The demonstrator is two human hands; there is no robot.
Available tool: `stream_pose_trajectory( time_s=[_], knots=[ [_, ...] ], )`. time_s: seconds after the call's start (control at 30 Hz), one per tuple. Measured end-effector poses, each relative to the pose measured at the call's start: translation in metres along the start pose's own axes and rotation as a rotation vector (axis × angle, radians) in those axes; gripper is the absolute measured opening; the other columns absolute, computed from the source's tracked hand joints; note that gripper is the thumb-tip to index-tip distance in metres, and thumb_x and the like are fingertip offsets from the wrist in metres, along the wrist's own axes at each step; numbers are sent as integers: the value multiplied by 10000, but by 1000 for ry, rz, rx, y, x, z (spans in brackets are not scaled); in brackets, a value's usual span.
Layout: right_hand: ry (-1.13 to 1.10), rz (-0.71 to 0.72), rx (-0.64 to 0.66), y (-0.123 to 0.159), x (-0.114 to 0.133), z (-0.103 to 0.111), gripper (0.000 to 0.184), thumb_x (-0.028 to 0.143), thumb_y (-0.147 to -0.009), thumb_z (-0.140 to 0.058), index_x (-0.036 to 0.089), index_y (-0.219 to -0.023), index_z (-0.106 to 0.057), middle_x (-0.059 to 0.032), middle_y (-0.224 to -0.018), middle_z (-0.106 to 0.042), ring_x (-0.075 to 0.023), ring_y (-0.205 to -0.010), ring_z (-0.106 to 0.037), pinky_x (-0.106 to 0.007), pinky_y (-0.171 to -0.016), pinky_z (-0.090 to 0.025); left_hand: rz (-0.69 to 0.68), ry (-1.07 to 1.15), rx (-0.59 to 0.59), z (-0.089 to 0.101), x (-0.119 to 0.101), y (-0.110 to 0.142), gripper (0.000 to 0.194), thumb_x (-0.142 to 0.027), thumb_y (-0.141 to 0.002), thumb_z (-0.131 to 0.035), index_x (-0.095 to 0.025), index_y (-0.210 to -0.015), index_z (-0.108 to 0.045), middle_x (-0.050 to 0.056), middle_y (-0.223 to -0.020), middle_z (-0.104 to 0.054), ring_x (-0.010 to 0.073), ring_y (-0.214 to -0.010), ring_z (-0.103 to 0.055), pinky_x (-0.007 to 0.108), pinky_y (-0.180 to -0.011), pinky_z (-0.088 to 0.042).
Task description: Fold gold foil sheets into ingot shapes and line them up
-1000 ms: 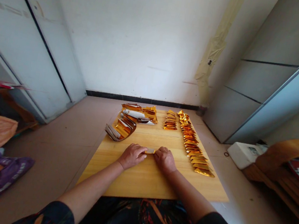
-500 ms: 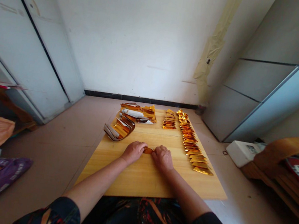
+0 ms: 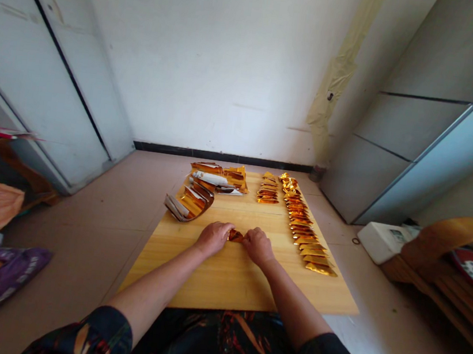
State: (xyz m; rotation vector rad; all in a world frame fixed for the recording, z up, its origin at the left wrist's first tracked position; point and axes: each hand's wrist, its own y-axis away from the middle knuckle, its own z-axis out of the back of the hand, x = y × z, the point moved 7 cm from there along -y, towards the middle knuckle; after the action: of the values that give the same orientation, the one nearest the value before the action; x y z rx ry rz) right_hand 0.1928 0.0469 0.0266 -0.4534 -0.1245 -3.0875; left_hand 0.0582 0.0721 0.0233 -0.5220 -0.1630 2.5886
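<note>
Between my hands, just above the wooden board's middle, is a small piece of gold foil paper [image 3: 236,235], creased and shiny. My left hand [image 3: 213,239] pinches its left end, while my right hand [image 3: 259,246] grips the right end; both hands' fingers are closed. Along the board's right side runs a long row of folded gold foil pieces [image 3: 300,223], overlapping one another. A shorter row of folded gold pieces [image 3: 268,190] lies at the back, to its left. Loose stacks of gold foil sheets [image 3: 192,200] rest at the back left, some curled.
The wooden board [image 3: 205,280] reaches close to my lap. A white wall [image 3: 216,70] stands behind it. To the right are a white box [image 3: 378,242], a wooden seat [image 3: 439,256] and a grey cabinet [image 3: 404,123]. Orange and purple bags [image 3: 9,280] lie on the left floor.
The foil piece between my hands looks more creased and shinier, its middle no longer flat. My right hand has shifted slightly, with its fingers curled tighter.
</note>
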Motion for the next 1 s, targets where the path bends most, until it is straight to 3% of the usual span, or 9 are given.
stream_pose_trajectory(
  time_s=[0.3, 0.57, 1.0],
  knots=[
    [127, 31, -28, 2, 5, -2, 248, 263, -916, -427, 178, -1015, -638, -127, -1157, -553, -240, -1068, -472, -352, -803, -392, -14, 17, -65, 1, 0, 5, 321, -100, -843, -474, -220, -1116, -596, 55, -1002, -703, 177, -911, -633, 296, -838, -463],
    [124, 4, -108, 6, 3, -10, 308, 225, -928, -370, 148, -1078, -627, -143, -1390, -405, -266, -1193, -382, -409, -908, -338, 23, 11, -83, -1, 0, 5, 276, -128, -850, -484, -223, -1092, -579, 39, -1019, -696, 188, -935, -626, 313, -836, -423],
    [71, -73, -126, 5, -3, -5, 270, 275, -889, -443, 165, -1010, -658, -133, -1283, -493, -257, -1116, -434, -366, -874, -342, 99, 49, -70, -3, 6, 4, 218, -174, -845, -503, -222, -1038, -590, 28, -1019, -696, 178, -942, -618, 311, -843, -397]
  ],
)
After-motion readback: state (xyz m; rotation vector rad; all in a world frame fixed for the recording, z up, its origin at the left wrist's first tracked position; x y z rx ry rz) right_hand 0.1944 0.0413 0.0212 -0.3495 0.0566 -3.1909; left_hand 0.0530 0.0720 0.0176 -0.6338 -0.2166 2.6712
